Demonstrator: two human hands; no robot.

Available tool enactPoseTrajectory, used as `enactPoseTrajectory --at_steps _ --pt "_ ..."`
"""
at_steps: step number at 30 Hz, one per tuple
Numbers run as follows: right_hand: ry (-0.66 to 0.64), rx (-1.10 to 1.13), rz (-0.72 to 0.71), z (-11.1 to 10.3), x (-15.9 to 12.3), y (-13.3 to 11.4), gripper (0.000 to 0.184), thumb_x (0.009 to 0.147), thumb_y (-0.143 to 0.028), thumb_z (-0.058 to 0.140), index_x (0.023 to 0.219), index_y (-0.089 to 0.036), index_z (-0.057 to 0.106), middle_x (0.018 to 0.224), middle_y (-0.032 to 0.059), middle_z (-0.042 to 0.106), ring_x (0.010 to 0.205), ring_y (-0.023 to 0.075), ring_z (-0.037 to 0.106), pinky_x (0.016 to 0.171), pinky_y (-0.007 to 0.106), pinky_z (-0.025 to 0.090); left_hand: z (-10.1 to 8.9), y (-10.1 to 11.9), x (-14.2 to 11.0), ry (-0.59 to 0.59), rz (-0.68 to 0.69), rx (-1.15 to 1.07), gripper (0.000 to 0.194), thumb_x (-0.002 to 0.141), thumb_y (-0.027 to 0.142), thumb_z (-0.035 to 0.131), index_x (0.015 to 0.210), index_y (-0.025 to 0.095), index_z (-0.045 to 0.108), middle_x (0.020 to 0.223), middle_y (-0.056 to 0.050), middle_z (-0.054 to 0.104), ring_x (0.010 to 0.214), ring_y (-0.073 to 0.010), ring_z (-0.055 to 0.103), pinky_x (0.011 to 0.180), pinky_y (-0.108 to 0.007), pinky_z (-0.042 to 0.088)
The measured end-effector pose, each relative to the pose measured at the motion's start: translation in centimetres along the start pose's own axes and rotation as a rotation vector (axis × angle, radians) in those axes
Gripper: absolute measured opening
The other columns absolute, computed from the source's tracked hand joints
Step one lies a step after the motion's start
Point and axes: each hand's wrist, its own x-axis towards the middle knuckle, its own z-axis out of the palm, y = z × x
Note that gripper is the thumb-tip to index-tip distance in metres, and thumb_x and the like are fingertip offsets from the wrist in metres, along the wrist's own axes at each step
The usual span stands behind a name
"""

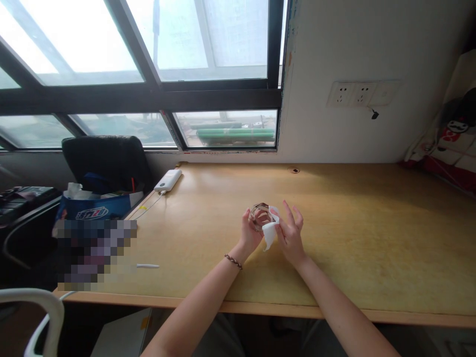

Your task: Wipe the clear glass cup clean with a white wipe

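Observation:
Above the middle of the wooden desk (208, 233), my left hand (250, 235) is wrapped round a clear glass (259, 213) with a faceted look. The mouth of the glass faces up toward me. A white tissue (269, 234) lies over its right rim and hangs down in front. My right hand (292, 239) pinches the tissue against the right side of the glass with thumb and index finger, while its other fingers stick out. A braided bracelet (233, 261) circles my left wrist.
A white power bank (168, 181) with a cable lies at the desk's back left. A thin white stick-like item (148, 266) rests near the left edge. Left of the desk stand a black chair (106, 153) and a blue bag (92, 208). Wall sockets (353, 94) are behind.

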Motion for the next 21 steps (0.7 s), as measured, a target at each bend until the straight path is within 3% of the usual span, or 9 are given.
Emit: enactPoseTrajectory --at_steps 5,10,12,16,18,21 --pt "-0.13 0.059 -0.169 0.3 -0.2 -0.1 0.037 0.086 -0.022 0.039 0.119 -0.034 0.049 0.142 -0.0031 0.023 0.126 0.0268 0.019 0.099 0.049 0.021 -0.1 -0.3 0.3 0.042 -0.021 0.002 0.044 0.071 0.052 0.048 0.085 0.012 0.061 0.074 -0.007 0.064 0.069 -0.0186 0.059 0.069 -0.03 0.043" --pt "-0.021 0.034 0.056 0.9 -0.1 0.6 0.034 0.087 -0.025 0.035 0.117 -0.029 0.052 0.141 -0.0004 0.023 0.125 0.0284 0.016 0.099 0.051 0.02 -0.7 -0.9 0.7 0.051 -0.079 0.089 0.04 0.072 0.05 0.048 0.084 0.014 0.061 0.069 -0.004 0.064 0.055 -0.014 0.056 0.055 -0.024 0.041" --pt "-0.028 0.044 0.053 0.9 -0.2 0.7 0.035 0.088 -0.025 0.034 0.118 -0.028 0.051 0.142 0.0 0.022 0.125 0.0285 0.017 0.098 0.05 0.021 -0.9 -1.3 0.9 0.034 -0.081 0.111 0.039 0.073 0.049 0.048 0.082 0.013 0.061 0.069 -0.004 0.064 0.055 -0.0136 0.056 0.054 -0.023 0.04" --pt "-0.123 0.077 -0.107 0.9 -0.4 0.0 0.034 0.086 -0.026 0.039 0.117 -0.033 0.051 0.142 -0.0025 0.021 0.125 0.0285 0.019 0.098 0.049 0.022 -1.2 -1.8 1.0 -0.013 -0.157 0.06 0.04 0.071 0.049 0.05 0.077 0.011 0.061 0.07 -0.006 0.065 0.063 -0.0163 0.059 0.063 -0.026 0.043" --pt "-0.095 0.066 -0.073 1.0 -0.3 0.1 0.035 0.086 -0.026 0.038 0.118 -0.033 0.05 0.141 -0.0022 0.023 0.124 0.0286 0.019 0.098 0.05 0.021 -1.2 -1.9 1.0 -0.003 -0.137 0.073 0.038 0.071 0.048 0.051 0.078 0.012 0.061 0.07 -0.006 0.064 0.061 -0.0154 0.058 0.061 -0.025 0.043" --pt "0.007 0.045 0.09 1.4 0.0 1.0 0.036 0.088 -0.027 0.032 0.119 -0.03 0.05 0.139 0.0003 0.028 0.123 0.0281 0.022 0.098 0.05 0.021 -1.4 -2.0 0.8 -0.009 -0.095 0.187 0.039 0.073 0.049 0.049 0.082 0.013 0.06 0.062 -0.003 0.062 0.049 -0.0123 0.054 0.047 -0.022 0.039"
